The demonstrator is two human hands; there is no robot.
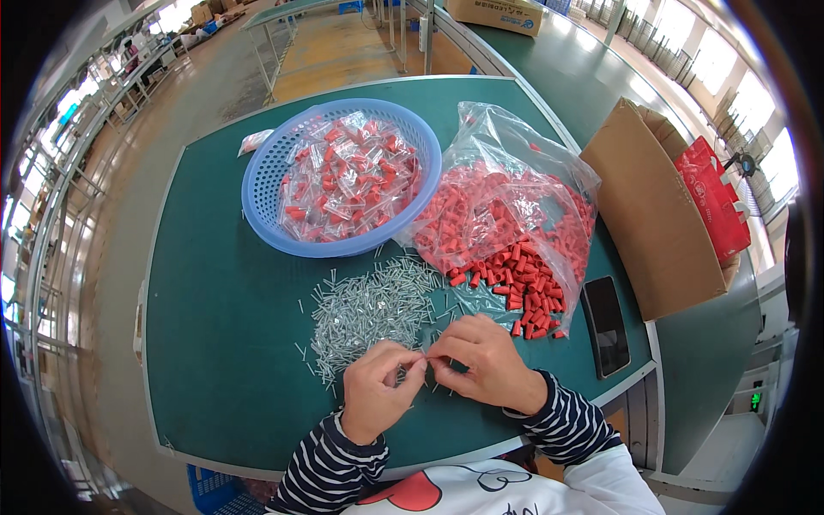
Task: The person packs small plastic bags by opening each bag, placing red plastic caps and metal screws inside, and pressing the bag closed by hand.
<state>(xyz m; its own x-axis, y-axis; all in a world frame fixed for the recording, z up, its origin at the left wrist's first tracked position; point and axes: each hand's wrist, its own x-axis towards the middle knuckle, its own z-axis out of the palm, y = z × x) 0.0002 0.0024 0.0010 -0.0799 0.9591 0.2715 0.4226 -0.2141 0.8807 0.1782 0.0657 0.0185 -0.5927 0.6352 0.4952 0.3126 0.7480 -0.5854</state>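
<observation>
My left hand [376, 388] and my right hand [483, 364] meet over the near side of the table, thumbs and fingertips pinched together. Whatever is between them is too small and covered to make out. Just beyond the left hand spreads a heap of silver screws [365, 313], a few lying loose around it. Past my right hand, red plastic caps [536, 296] spill from a large clear plastic bag [489, 129] that holds many more. A round blue basket [343, 250] behind the screws is filled with small clear packets [352, 184] containing red caps.
On the right of the green tabletop [219, 343] lies a black phone [605, 326]. Beyond it stands an open cardboard box [652, 232] with a red bag [711, 197] in it. A small packet [254, 142] lies left of the basket. A blue crate [215, 491] sits below the near edge.
</observation>
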